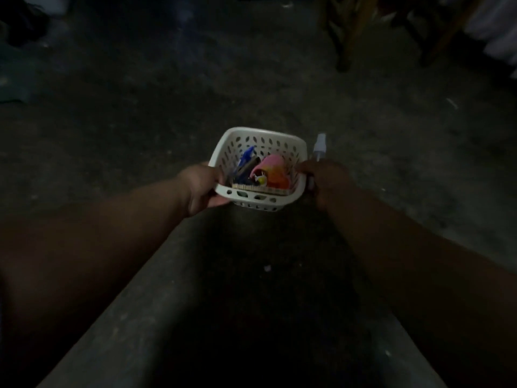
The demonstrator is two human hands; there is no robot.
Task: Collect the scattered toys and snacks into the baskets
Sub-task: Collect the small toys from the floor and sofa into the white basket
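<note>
Head view: the basket (260,141), toys (272,166) inside, hangs over the floor (167,107), mid-scene. Each side rim sits in a curled grip, left hand (200,189) and right hand (327,183). Light, stiff plastic, I'd judge; the rims suit holding.

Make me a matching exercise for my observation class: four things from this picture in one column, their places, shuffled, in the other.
Things
1. blue item
2. pink and orange toy
3. white slender object
4. left hand

Places
A. outside the basket, at the right hand
B. gripping the basket's left rim
C. inside the basket, left part
D. inside the basket, right part

Pairs: 1-C, 2-D, 3-A, 4-B
</note>
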